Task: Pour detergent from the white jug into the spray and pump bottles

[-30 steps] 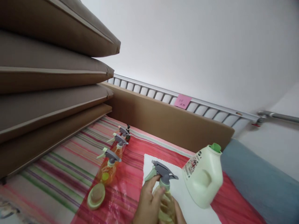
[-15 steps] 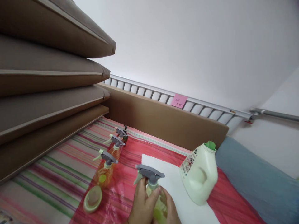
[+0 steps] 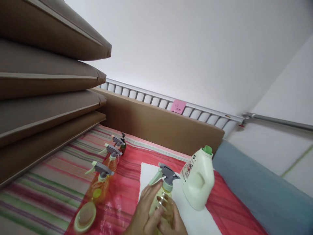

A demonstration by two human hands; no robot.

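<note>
The held spray bottle (image 3: pixel 167 186) is left of the jug (image 3: pixel 200 179).

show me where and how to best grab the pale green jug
Probably by the jug's handle, coming from the right: it runs down the right side beside a hollow, opposite the label. The left looks more crowded, with the held spray bottle there.

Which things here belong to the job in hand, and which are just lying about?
Belongs to the job, it seems:
yellow spray bottle, gripped by left hand and right hand

Probably just lying about, untouched:
pale jug
three other spray bottles
dark pump bottle
pink note
cushions
</note>
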